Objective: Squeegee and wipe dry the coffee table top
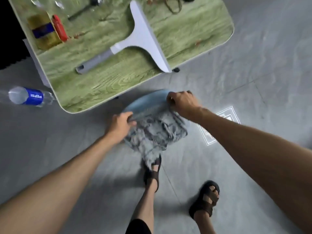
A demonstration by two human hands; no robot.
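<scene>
Table top (104, 85) fills the upper left and centre of the frame: green wood-grain, with a rounded near corner at lower left. The squeegee (141, 36) lies flat on it, unheld, its handle pointing to the lower left and one blade tip reaching the near edge. A yellow-and-blue pack (43, 31) lies at upper left with a red item (59, 27) touching it and brown crumbs just beside them. A cord (173, 5) sits at the upper edge.

The cloth (157, 132) is off the table at mid-frame, blurred, held over a blue round object (146, 102) on the floor. Whether that object is a basin or a stool cannot be told. The left hand (121, 124) grips the cloth's left edge with curled fingers. The right hand (182, 103) is fisted round its upper right corner. A bottle (25, 96) lies on the floor at far left.

Risks, as judged:
- A wet cloth would drip on the floor by the sandalled feet, which is a slip hazard.
- A wipe begun with the clutter in place would smear the crumbs or push the pack off.
- A careless sweep could knock the squeegee over the edge.

Relative to the grip, the top lies above and left of both hands. Neither hand touches it, and its near edge is near the left hand but apart from it.
</scene>
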